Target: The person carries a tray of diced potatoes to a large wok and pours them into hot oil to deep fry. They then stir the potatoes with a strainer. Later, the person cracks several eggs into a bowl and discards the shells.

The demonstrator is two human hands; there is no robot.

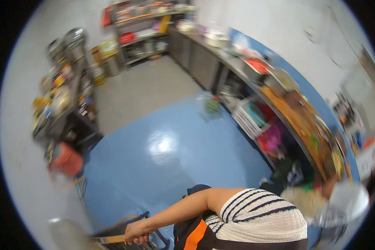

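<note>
A bare right arm in a striped knit sleeve reaches across to the lower left. At its end my right hand (138,232) is closed around a pale, wood-coloured handle (114,239). The handle points left towards a blurred greyish shape (67,234) at the picture's rim, and I cannot tell what tool it belongs to. Just below and behind the hand stands a dark frame (162,237). A black apron with an orange stripe (196,234) covers my front. My left hand is out of view.
A steel counter on the right bears a wooden cutting board (303,122); a white plastic basket (245,120) sits beneath. Bagged green vegetables (212,107) rest on the blue floor (137,175). A red bucket (69,160) and a bottle-laden table stand left; a shelf rack (143,39) stands behind.
</note>
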